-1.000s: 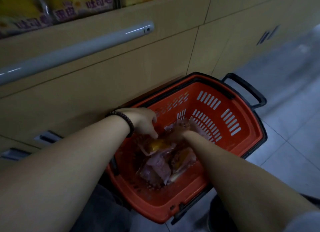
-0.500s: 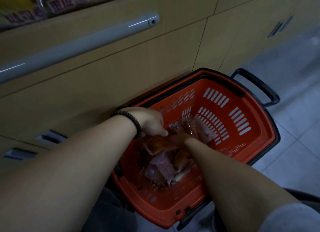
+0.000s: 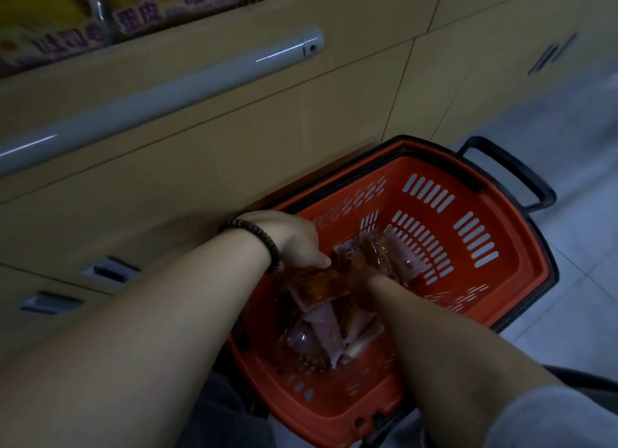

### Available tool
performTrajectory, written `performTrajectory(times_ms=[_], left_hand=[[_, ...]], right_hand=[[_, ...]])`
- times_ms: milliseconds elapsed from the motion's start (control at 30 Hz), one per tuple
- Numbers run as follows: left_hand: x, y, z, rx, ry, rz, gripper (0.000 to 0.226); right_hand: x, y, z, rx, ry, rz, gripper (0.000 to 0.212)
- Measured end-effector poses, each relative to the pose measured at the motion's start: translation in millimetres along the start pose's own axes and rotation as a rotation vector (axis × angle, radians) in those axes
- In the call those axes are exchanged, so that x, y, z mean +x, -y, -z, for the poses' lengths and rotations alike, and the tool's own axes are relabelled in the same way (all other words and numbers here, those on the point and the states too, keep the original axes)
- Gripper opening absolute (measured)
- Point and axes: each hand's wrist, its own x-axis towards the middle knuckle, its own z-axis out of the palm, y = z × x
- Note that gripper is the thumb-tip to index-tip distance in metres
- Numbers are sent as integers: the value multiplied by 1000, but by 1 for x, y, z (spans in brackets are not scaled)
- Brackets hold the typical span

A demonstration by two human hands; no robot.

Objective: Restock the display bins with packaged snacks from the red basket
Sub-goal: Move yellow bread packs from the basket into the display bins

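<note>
Head view: a person's two hands reach down into the red basket [image 3: 501, 290], which stands on the floor against a cabinet [image 3: 234, 153]. The left hand [image 3: 294, 243], a beaded bracelet [image 3: 266, 243] at its wrist, curls onto an orange packet [image 3: 317, 287], thumb at its top edge. The packet's long axis runs across toward the right hand [image 3: 373, 278], which is buried under a bunch of packets [image 3: 376, 250], its grip unreadable. Purple packets [image 3: 321, 334] lie on the basket floor. The display bins [image 3: 143, 16] sit up and left, above the rail [image 3: 167, 96]. The left hand is nearer them, so the lift probably goes that way.
</note>
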Motion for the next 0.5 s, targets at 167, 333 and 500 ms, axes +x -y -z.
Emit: performTrajectory(times_ms=[167,333,500], left_hand=[[-5,5,6,5,-27,-9,59],[-18,8,13,-80,-170,-85,62],[-27,6,15,-417,-227,-245,101]], right_hand=[[-13,3,20,-131,-85,-61,62],[-67,33,72,-145,-116,-2,40],[-156,76,136,-211,-116,220,18]])
